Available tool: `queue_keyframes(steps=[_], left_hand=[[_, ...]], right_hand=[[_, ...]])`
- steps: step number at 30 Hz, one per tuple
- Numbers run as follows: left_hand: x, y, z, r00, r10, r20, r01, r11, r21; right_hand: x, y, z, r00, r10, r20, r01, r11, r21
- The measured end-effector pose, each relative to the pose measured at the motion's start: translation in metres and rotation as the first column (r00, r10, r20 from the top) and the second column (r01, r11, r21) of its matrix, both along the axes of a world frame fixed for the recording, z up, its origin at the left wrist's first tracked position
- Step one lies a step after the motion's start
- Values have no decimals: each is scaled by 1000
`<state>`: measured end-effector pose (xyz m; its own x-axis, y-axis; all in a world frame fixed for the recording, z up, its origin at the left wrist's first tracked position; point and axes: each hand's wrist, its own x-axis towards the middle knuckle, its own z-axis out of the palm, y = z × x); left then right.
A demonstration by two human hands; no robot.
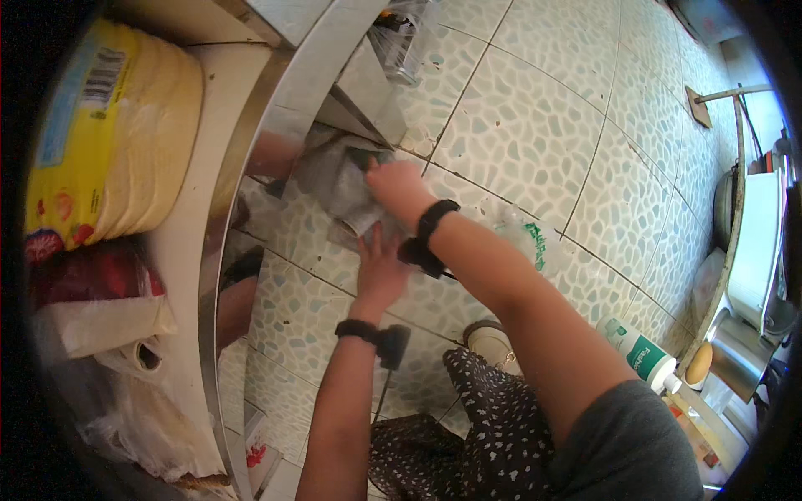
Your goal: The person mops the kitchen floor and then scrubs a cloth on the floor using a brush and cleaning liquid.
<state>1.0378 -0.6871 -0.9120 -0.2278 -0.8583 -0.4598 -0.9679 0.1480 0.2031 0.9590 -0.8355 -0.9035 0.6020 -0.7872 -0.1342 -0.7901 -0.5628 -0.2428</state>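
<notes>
My right hand [401,188] is curled around a dark green pad [362,158], perhaps a scouring pad. It is pressed against a greyish, translucent wrapped object [351,191] on the tiled floor. An open, round tube end [346,228] shows at the near side of this object; blur hides exactly what it is. My left hand [381,272] reaches in from below with its fingers spread, their tips touching the object's near edge. Both wrists wear black straps with small dark devices. Beside my right forearm lies a crumpled clear plastic bag [529,241] with green print.
A mirror-like metal edge [241,206] runs along the shelf at left, bearing a yellow-labelled pack [150,138] and plastic-wrapped goods [147,419]. A plastic-wrapped item [404,44] stands beyond my hands. At right are a white-and-green bottle [639,354] and a metal pot [739,354].
</notes>
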Motion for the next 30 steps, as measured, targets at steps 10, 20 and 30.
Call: queue_keyframes(steps=[10,20,30], left_hand=[[38,-47,-6,917,322,-236,-306,946,103],[18,-19,5,927,365,-93,-364,931,26],[-53,104,16,995,31,-97,-26,998,55]], right_hand=[[72,-36,-6,993,-118,21,112,975,190],[11,-8,11,999,34,-23,-34,999,40],[-155,92,24,980,19,-198,13,987,159]])
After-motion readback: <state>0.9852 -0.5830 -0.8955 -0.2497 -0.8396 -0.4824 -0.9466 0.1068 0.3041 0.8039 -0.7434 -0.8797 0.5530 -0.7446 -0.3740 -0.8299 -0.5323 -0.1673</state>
